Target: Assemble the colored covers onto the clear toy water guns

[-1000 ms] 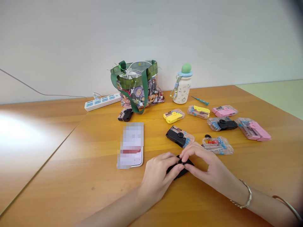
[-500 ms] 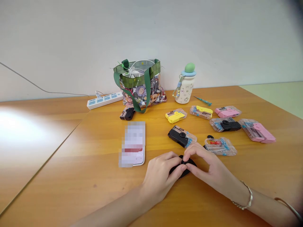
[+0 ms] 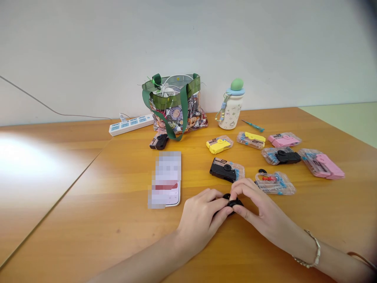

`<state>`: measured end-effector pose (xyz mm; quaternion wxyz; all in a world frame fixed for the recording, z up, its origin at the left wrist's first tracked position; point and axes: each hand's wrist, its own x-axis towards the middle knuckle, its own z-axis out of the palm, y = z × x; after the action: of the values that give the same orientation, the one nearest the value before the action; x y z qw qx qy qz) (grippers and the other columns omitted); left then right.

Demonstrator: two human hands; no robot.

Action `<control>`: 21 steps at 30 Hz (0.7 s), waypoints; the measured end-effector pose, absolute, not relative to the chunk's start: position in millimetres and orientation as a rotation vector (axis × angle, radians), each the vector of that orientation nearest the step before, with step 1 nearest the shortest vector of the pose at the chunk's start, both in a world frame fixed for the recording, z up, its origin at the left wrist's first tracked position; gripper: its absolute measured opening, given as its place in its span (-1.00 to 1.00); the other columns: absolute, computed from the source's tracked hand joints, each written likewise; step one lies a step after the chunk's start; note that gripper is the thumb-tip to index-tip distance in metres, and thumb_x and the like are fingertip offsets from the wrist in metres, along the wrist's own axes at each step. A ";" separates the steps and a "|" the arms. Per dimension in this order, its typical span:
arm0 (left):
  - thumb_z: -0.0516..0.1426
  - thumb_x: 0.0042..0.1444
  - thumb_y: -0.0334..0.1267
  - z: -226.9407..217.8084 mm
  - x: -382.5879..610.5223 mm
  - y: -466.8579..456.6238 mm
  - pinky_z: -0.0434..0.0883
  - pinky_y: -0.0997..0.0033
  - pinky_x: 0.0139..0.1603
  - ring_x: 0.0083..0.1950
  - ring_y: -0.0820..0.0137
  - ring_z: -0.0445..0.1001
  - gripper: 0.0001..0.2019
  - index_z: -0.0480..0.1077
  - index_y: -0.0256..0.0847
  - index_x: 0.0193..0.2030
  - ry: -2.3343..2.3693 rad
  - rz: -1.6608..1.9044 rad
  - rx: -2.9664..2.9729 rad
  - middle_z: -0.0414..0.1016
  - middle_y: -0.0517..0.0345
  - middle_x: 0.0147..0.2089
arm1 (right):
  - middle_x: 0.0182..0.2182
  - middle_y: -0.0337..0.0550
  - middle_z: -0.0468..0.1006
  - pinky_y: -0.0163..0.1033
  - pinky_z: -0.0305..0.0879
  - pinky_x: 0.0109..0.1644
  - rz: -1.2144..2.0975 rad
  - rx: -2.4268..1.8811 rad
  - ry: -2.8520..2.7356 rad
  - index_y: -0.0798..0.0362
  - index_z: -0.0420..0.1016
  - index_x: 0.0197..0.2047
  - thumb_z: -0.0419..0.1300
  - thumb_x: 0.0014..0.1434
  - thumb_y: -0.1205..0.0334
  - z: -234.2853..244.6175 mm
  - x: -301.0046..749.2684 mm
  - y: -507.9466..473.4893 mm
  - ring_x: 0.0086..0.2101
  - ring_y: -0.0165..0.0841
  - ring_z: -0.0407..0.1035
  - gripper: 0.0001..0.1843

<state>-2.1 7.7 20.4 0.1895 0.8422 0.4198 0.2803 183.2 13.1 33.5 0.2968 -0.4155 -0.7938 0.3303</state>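
Both my hands meet over a small black gadget (image 3: 232, 203) low on the wooden table (image 3: 88, 196). My left hand (image 3: 200, 220) curls round its left side with the thumb on top. My right hand (image 3: 259, 210), a bracelet on its wrist, pinches the black part from the right. Most of the gadget is hidden under my fingers. Just beyond lies a black toy camera in a clear packet (image 3: 226, 170), and to the right a clear packet with red and blue parts (image 3: 273, 183).
A phone (image 3: 165, 179) lies face up to the left. Further back are yellow (image 3: 219, 144), pink (image 3: 322, 163) and black (image 3: 282, 156) packets, a small black camera (image 3: 159, 141), a green-strapped clear bag (image 3: 173, 106), a white bottle (image 3: 231, 106), a power strip (image 3: 131, 124) and a teal pen (image 3: 252, 125).
My hands stay closed on the black gadget and have crept slightly away from me. My fingers have shifted on it, so less of it shows. The view has shifted a little.
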 end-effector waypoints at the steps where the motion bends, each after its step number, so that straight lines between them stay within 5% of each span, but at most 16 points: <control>1: -0.01 0.28 -0.24 19.7 -2.2 7.9 0.39 0.46 -0.31 -0.28 0.41 0.45 -0.77 0.47 -0.16 -0.24 1.176 0.805 2.384 0.50 0.19 -0.24 | -0.26 -0.19 0.30 -0.17 0.18 -0.07 0.881 -1.100 -2.112 -0.04 0.23 -0.25 -0.01 0.30 0.21 32.8 183.5 13.1 -0.17 -0.30 0.22 -0.93; 11: -0.01 0.27 -0.23 18.1 -2.4 7.3 0.37 0.44 -0.39 -0.38 0.42 0.43 -0.76 0.46 -0.17 -0.30 1.171 0.901 2.491 0.53 0.22 -0.28 | -0.28 -0.18 0.28 -0.13 0.18 -0.12 0.800 -1.076 -2.156 -0.03 0.20 -0.26 -0.04 0.32 0.17 27.7 183.2 13.4 -0.21 -0.28 0.21 -0.89; 21: 0.12 0.16 -0.29 21.1 -1.8 9.1 0.42 0.47 -0.34 -0.27 0.40 0.49 -0.89 0.48 -0.10 -0.23 1.215 0.882 2.337 0.53 0.22 -0.23 | -0.26 -0.16 0.45 -0.18 0.27 -0.09 0.601 -1.033 -2.135 -0.03 0.30 -0.18 0.06 0.26 0.18 41.2 197.5 31.7 -0.18 -0.29 0.33 -0.91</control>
<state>-1.8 9.1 21.1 0.1809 0.8274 0.4301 0.3124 197.5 31.7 41.2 0.3405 -0.3972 -0.8203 0.2310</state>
